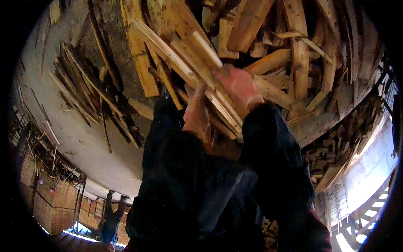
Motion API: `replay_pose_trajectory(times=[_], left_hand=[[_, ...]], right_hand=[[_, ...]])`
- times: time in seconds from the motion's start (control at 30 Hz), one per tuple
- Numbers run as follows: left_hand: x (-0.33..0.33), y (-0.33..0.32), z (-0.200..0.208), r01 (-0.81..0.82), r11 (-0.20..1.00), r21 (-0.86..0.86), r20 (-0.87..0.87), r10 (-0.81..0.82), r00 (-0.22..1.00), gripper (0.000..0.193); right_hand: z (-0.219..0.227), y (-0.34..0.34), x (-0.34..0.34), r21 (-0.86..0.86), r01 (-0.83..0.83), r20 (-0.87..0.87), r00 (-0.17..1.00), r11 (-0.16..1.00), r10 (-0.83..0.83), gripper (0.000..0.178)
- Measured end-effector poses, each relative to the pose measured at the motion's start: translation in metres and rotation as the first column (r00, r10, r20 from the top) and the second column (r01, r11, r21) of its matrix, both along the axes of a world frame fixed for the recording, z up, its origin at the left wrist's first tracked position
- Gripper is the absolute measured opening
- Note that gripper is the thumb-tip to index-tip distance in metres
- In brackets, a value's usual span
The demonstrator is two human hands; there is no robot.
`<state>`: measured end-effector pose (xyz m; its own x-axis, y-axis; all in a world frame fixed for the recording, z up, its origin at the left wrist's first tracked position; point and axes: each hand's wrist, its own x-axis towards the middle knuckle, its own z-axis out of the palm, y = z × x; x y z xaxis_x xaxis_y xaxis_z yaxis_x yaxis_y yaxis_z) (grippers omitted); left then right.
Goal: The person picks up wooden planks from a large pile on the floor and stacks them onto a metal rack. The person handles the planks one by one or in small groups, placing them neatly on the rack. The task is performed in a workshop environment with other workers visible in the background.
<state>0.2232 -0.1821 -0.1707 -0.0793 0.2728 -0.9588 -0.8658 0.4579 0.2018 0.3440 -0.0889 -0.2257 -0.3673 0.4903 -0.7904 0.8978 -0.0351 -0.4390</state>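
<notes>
Pale grey ground [105, 155] spreads under the work, and it bends strongly toward the rim of the view. At its lower left stands a woven wall [56, 206] of brown colour, and near this wall another person [111, 222] is seen, small and far from the work. On the right side, beyond the ground, short pieces of wood make a dark stack [329, 153], with a bright pale area [365, 185] beside it.

Both hands of the worker are close together near the middle. The left hand [196, 112] comes up from below; its thumb points upward along the side of the wood strips [178, 62], and the hand is closed around them, although the strips hide most of its fingers. The right hand [241, 86] comes from the lower right out of a dark sleeve [270, 130], with its back turned up and the wrist bent inward. It lies against the same strips, at the end of one light piece, but it is blurred, so one cannot tell if it grips them.

These strips are long and narrow, and they lie slantwise from upper left to lower right, passing between the hands. Behind them is a loose pile of split wood [249, 25]. At the left, thin dark sticks [86, 90] lie on the ground, well apart from the hands.
</notes>
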Motion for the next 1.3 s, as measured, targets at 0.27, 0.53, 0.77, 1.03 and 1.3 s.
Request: replay_pose_trajectory(times=[0.27, 0.53, 0.77, 1.03, 1.3], left_hand=[[-0.002, -0.024, -0.045, 0.047, 0.994, -0.098, -0.098, -0.057, 0.994, 0.075], [-0.017, -0.024, -0.048, 0.257, 0.957, -0.131, -0.180, -0.278, 0.943, 0.070], [-0.015, -0.022, -0.055, 0.021, 1.000, 0.020, 0.008, -0.021, 1.000, 0.074], [-0.020, -0.007, -0.042, 0.198, 0.964, -0.178, -0.016, -0.204, 0.979, 0.076], [-0.016, -0.024, -0.056, 0.122, 0.991, -0.051, -0.011, -0.122, 0.992, 0.073]], right_hand=[[0.074, 0.081, -0.018, 0.565, 0.475, -0.167, 0.867, 0.675, -0.470, 0.065], [0.064, 0.111, -0.007, -0.036, 0.628, -0.495, 0.664, 0.777, -0.560, 0.048], [0.021, -0.052, 0.068, -0.062, 0.311, -0.257, 0.913, 0.948, -0.316, 0.072], [0.010, -0.024, 0.029, 0.022, 0.091, 0.122, 0.988, 0.996, -0.093, 0.080], [0.001, 0.046, 0.009, -0.021, -0.295, 0.083, 0.952, 0.955, 0.296, 0.071]])
